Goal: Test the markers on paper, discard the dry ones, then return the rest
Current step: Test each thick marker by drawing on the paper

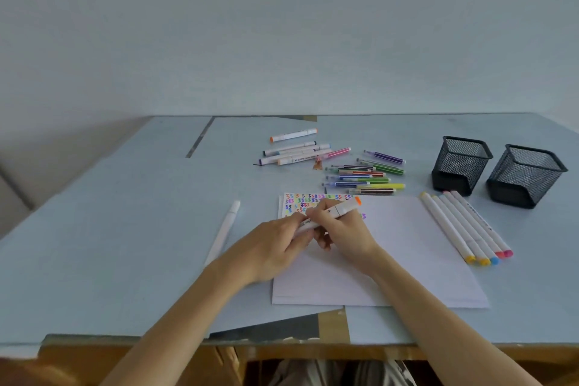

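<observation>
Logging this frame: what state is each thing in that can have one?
Orange marker: capped at far end, gripped by both hands.
Left hand: gripping marker.
Right hand: gripping marker.
Paper: flat, squiggles in far-left corner.
Mesh holders: upright, apparently empty.
Row of five markers: capped, lying on the paper's right edge.

Open worktop to my left, clutter along the far and right sides.

The left half of the worktop [109, 229] lies bare but for one white pen [224, 232] beside my left hand [275, 247]. Toward the far edge, loose white markers [294, 149] and thin coloured pens [366, 174] block the way. Near the far right corner stand two mesh pen holders [498, 171], just apart. A row of five markers [466, 226] lies on the right edge of the paper [407, 260]; the paper's middle is free.
</observation>
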